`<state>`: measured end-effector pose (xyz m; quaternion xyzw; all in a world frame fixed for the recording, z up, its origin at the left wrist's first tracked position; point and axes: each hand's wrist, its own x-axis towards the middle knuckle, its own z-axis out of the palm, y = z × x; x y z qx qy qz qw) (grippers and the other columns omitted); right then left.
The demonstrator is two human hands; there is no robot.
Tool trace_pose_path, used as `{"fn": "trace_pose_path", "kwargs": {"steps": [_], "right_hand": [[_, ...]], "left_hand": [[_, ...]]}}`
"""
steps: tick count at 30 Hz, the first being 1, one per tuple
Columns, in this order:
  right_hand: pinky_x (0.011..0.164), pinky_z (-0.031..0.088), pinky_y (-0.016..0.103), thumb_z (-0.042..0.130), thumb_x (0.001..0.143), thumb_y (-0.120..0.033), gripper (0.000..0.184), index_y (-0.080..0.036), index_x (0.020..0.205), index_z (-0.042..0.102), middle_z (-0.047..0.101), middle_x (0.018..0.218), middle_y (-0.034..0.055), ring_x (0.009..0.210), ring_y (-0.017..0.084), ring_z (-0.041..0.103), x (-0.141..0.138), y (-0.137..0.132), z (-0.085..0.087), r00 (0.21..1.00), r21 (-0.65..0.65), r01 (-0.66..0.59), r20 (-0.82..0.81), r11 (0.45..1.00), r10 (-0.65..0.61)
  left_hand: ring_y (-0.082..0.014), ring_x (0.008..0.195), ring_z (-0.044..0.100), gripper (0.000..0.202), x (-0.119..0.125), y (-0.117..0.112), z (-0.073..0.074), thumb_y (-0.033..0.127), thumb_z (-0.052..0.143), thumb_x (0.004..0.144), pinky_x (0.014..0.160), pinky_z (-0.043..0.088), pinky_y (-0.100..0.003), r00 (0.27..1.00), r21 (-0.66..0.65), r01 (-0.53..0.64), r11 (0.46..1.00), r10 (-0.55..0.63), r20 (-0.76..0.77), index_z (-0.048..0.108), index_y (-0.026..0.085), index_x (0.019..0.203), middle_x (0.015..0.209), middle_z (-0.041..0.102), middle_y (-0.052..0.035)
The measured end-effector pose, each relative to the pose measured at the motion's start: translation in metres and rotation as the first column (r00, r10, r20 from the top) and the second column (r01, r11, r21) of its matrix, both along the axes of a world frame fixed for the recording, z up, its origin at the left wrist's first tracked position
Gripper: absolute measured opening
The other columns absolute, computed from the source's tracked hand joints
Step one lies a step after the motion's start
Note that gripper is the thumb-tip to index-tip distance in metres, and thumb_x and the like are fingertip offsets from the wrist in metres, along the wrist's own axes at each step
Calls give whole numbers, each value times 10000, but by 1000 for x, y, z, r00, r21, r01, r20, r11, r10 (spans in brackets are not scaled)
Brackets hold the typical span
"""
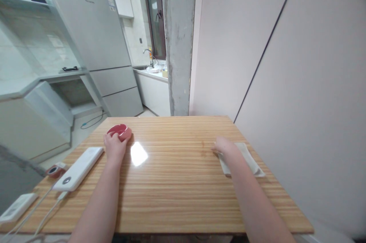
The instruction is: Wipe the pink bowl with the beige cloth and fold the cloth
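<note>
A pinkish-red bowl (127,133) sits near the far left part of the wooden table. My left hand (114,145) reaches to its near side, fingers curled over the rim with some inside the bowl. On the right, a folded pale cloth (248,159) lies flat close to the table's right edge. My right hand (224,147) is at the cloth's far left corner, with its fingers closed together there. The hand and forearm cover part of the cloth, so the exact grip is hard to see.
The wooden table (171,197) carries a white power bank (82,166) with a cable, a small reddish-brown object (54,171) and a white power strip (18,206) at left. A pale wall (300,102) runs along the right. Behind stand a fridge (85,25) and a sink counter (153,88).
</note>
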<state>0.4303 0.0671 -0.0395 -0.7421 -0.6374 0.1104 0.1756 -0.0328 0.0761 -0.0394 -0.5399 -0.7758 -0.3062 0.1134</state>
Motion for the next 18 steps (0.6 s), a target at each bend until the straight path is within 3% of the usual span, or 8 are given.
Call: {"fn": "trace_pose_path", "kwargs": {"steps": [5, 10, 13, 15, 16, 18], "right_hand": [[613, 499, 329, 661, 478, -113, 196, -204, 364, 531, 612, 462, 59, 631, 246, 660, -4, 4, 2, 997, -227, -52, 42, 973, 63], [619, 472, 300, 594, 522, -54, 263, -210, 355, 463, 579, 430, 51, 644, 230, 646, -19, -3, 13, 987, -244, -156, -68, 957, 143], [531, 435, 268, 560, 598, -96, 215, -205, 430, 482, 545, 414, 22, 517, 182, 592, -38, -9, 18, 971, -247, -207, -168, 947, 168], [500, 410, 244, 539, 638, -123, 171, -203, 499, 478, 541, 444, -10, 473, 144, 550, -56, -12, 18, 947, -214, -243, -262, 946, 184], [498, 401, 229, 532, 651, -134, 158, -204, 527, 463, 533, 459, -28, 473, 127, 533, -66, -13, 18, 922, -176, -265, -334, 948, 196], [493, 377, 202, 517, 659, -134, 171, -207, 551, 407, 486, 469, -60, 481, 100, 495, -85, -15, 15, 800, -44, -301, -555, 952, 227]], "left_hand": [[-315, 1171, 385, 405, 3, 3, -2, 432, 590, 679, 1043, 340, -423, 1000, -29, -6, 1000, 6, 24, 619, 110, 924, 1122, 482, -159], [-322, 1220, 367, 449, 7, 1, -1, 425, 574, 698, 1059, 314, -442, 998, -37, 28, 999, -26, 51, 609, 111, 1015, 1204, 461, -172], [-384, 1313, 262, 583, 19, -6, 8, 468, 574, 717, 1060, 263, -550, 995, -7, -39, 999, 39, 92, 531, 117, 1180, 1399, 311, -201], [-412, 1351, 199, 674, 37, -11, 17, 492, 548, 756, 1044, 235, -614, 990, 80, -76, 994, 66, 128, 417, 139, 1314, 1470, 213, -207], [-403, 1350, 222, 675, 49, -14, 22, 488, 525, 782, 1038, 249, -613, 987, 118, -41, 992, 21, 162, 379, 149, 1347, 1466, 235, -207], [-344, 1268, 397, 605, 79, -23, 28, 455, 473, 833, 1002, 357, -546, 931, 117, 173, 978, -201, 305, 382, 157, 1351, 1369, 406, -196]]}}
